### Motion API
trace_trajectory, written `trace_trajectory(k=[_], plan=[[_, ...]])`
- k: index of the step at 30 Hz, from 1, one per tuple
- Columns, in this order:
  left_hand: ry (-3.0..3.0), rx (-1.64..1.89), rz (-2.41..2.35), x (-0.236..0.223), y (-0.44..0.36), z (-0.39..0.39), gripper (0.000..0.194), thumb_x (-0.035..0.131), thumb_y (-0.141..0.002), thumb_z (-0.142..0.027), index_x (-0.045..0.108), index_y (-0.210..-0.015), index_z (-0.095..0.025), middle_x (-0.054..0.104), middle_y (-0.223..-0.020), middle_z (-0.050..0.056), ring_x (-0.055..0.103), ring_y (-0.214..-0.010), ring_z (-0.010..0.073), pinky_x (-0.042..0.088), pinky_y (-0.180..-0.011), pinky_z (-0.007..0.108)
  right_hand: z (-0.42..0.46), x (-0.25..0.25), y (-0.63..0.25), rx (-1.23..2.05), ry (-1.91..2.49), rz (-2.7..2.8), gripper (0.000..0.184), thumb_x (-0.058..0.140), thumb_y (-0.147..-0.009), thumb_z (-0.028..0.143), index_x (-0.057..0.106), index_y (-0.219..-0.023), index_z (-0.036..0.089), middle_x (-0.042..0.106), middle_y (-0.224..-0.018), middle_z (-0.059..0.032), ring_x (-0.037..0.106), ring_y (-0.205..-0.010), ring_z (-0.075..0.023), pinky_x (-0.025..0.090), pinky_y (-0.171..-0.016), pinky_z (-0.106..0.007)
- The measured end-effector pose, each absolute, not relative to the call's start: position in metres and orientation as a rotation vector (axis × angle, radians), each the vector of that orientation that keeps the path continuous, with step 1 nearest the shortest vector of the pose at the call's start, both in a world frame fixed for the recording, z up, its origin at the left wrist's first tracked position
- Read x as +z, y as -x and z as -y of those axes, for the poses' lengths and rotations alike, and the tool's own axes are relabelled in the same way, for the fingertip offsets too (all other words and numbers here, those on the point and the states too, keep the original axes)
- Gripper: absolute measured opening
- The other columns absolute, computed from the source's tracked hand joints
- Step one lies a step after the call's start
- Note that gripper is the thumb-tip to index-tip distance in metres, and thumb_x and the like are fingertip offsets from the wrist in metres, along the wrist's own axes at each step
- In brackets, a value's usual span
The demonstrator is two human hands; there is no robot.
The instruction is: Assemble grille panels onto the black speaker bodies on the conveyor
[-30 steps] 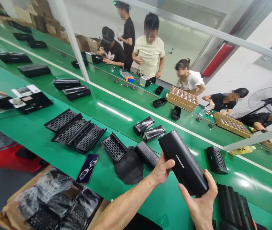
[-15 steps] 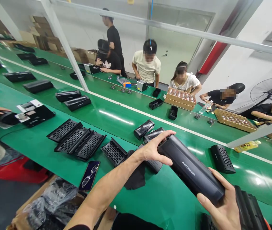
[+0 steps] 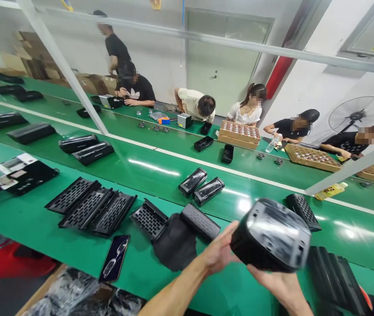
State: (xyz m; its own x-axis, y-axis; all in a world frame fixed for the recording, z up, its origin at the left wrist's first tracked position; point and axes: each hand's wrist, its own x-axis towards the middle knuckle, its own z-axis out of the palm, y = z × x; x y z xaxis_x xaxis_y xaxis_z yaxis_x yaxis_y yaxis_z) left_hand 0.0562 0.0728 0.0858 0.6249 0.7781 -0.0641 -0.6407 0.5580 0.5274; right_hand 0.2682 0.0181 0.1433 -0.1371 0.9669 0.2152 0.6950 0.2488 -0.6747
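Between my two hands is a black plastic casing (image 3: 272, 237), raised above the right part of the green bench. A glossy end face with small slots is turned toward me. My left hand (image 3: 221, 250) grips its left side, fingers partly hidden behind it. My right hand (image 3: 277, 283) supports it from below at the near edge. Just left of my hands, a black cloth (image 3: 175, 243) lies by a perforated black grille panel (image 3: 150, 219) and a closed casing with a slotted face (image 3: 200, 221). More dark casings (image 3: 335, 276) are lined up at the right.
Several grille panels (image 3: 91, 206) lie left, near a phone with glasses on it (image 3: 114, 259). Casings (image 3: 208, 191) rest on the conveyor belt (image 3: 154, 180). A slanted white post (image 3: 354, 169) rises at right, near a yellow bottle (image 3: 330, 192). Co-workers sit across, beside trays of round parts (image 3: 239, 134).
The casing has been turned from lengthwise, its lettered side showing, to end-on toward me. My right hand has shifted left beneath it. The whole view has swung slightly right.
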Motion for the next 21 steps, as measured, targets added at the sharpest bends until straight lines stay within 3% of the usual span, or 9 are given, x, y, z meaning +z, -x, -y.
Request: trace_trajectory(k=[3,5,8,13,17,21], plan=[[-0.78,1.091,-0.497,0.099,-0.021,-0.087,0.11,0.089,-0.071,-0.064,0.036,-0.164,-0.039,0.022,-0.178,0.012,0.028,-0.16,0.0409,0.035,-0.122,0.058,-0.019,0.164,-0.271,0.377,1.64,1.931,0.102,0.073,-0.08,0.036,0.023,-0.168,0.037,0.056,-0.154,-0.0134,0.06,-0.134,-0.0462,0.055,-0.102,-0.063],[-1.105,1.07,-0.534,0.115,-0.002,-0.097,0.133,0.1,-0.053,-0.063,0.035,-0.166,-0.034,0.022,-0.178,0.013,0.025,-0.16,0.0431,0.025,-0.128,0.056,-0.021,0.181,-0.273,0.235,1.679,2.1,0.096,0.073,-0.076,0.03,0.035,-0.165,0.033,0.062,-0.145,-0.0143,0.064,-0.126,-0.0443,0.055,-0.099,-0.061],[-1.355,1.002,-0.676,0.131,0.007,-0.101,0.118,0.1,-0.054,-0.057,0.05,-0.158,-0.029,0.04,-0.167,0.012,0.036,-0.153,0.0433,0.025,-0.129,0.054,-0.024,0.191,-0.279,0.224,1.656,2.252,0.094,0.078,-0.073,0.028,0.044,-0.161,0.035,0.066,-0.14,-0.0126,0.064,-0.123,-0.0431,0.054,-0.099,-0.061],[-1.192,1.057,-0.76,0.124,0.005,-0.087,0.109,0.093,-0.063,-0.055,0.046,-0.157,-0.028,0.062,-0.136,0.011,0.06,-0.123,0.037,0.049,-0.109,0.049,-0.011,0.167,-0.298,0.64,1.648,1.776,0.109,0.089,-0.074,0.055,0.036,-0.167,0.034,0.045,-0.167,-0.012,0.042,-0.151,-0.0455,0.038,-0.12,-0.064],[-1.129,1.088,-0.752,0.12,0.01,-0.084,0.105,0.093,-0.062,-0.051,0.048,-0.154,-0.027,0.066,-0.124,0.009,0.063,-0.108,0.0325,0.053,-0.096,0.044,0.006,0.147,-0.301,0.925,1.557,1.471,0.109,0.081,-0.08,0.064,0.026,-0.169,0.032,0.041,-0.169,-0.0142,0.044,-0.151,-0.0424,0.04,-0.118,-0.06],[-1.105,1.097,-0.747,0.124,0.007,-0.087,0.1,0.091,-0.062,-0.052,0.052,-0.149,-0.025,0.066,-0.127,0.01,0.063,-0.108,0.0324,0.054,-0.094,0.042,0.016,0.145,-0.294,0.901,1.556,1.417,0.092,0.085,-0.079,0.056,0.044,-0.158,0.032,0.045,-0.165,-0.0126,0.049,-0.145,-0.0405,0.045,-0.114,-0.052]])
